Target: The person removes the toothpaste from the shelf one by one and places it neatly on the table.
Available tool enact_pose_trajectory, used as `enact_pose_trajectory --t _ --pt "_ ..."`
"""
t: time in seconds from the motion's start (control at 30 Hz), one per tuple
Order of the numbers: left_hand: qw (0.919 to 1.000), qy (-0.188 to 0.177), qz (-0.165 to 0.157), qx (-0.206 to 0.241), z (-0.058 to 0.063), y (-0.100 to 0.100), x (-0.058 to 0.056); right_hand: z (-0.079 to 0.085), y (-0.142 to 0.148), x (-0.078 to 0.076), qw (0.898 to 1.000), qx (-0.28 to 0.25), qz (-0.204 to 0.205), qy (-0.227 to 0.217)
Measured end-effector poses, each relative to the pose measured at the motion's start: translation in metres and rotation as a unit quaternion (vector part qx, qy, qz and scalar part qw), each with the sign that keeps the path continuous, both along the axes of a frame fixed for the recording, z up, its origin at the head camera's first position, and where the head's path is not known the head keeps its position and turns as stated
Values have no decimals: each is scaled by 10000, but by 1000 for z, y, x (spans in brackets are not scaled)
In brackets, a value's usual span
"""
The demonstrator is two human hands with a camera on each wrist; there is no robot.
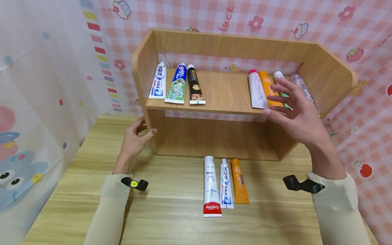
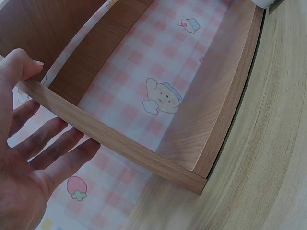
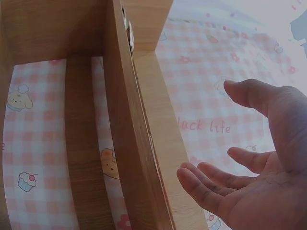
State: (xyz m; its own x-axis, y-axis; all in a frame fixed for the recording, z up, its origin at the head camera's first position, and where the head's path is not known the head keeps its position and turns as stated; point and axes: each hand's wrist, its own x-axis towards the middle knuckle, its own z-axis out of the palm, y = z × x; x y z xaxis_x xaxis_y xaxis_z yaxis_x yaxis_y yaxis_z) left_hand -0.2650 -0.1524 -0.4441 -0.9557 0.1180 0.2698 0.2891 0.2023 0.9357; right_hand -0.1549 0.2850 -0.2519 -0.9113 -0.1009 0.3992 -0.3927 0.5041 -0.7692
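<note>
My left hand (image 1: 133,140) grips the left side panel of a two-tier wooden shelf (image 1: 225,90). In the left wrist view the thumb is inside the panel and the fingers (image 2: 72,160) lie along its outer face. My right hand (image 1: 301,114), fingers spread and holding nothing, hovers before the right end of the upper tier. Near it lie a pink-capped white toothpaste tube (image 1: 257,92), an orange tube (image 1: 265,80), a white-capped tube (image 1: 278,75) and a greyish tube (image 1: 297,80); the hand partly covers some of them.
On the upper tier's left lie a white-and-blue tube (image 1: 158,81), a green-and-blue tube (image 1: 177,85) and a black tube (image 1: 195,83). In front, on the table (image 1: 165,204), are a Colgate tube (image 1: 211,185), a white-and-blue tube (image 1: 225,183) and an orange tube (image 1: 239,182). Checked cloth hangs behind.
</note>
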Motion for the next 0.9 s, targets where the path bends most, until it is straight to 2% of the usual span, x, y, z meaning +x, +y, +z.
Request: enact_pose_trajectory --t 0.13,0.33,0.6,0.9 --pt "10000 14 10 -36 0 0 0 7 4 -8 9989 280 -248 -266" --pt "10000 2 10 -63 -1 0 0 16 4 -22 9919 643 -713 -826" --pt "9999 80 27 -94 -1 0 0 25 0 -43 9779 943 -924 -1623" --pt "10000 57 22 -22 0 0 0 34 -4 -62 9634 1373 -1100 -2021"
